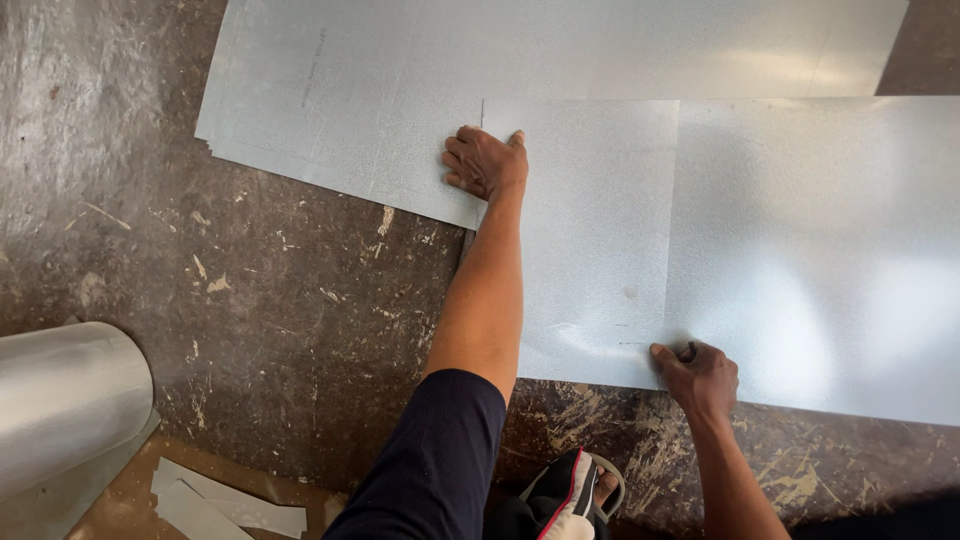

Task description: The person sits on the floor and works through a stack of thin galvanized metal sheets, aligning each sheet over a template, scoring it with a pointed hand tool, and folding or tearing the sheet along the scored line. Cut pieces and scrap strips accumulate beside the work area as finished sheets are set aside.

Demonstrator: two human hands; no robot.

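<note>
Galvanised sheet (pixel 600 240) lies flat on the scuffed floor (pixel 280 330), overlapping a larger sheet (pixel 400 80) at eleven o'clock, left hand (pixel 485 162) curled on its far corner, right hand (pixel 698 378) pinching the near edge, fingers closed; steady, even pressure would likely keep it aligned.

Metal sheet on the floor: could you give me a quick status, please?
Left hand gripping top sheet far corner. Right hand pinching near edge. Lower sheet underneath.

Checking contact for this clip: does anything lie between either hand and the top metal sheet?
Nothing visible does. The left hand rests on the top metal sheet at its far left corner, and the right hand presses its near edge.
</note>
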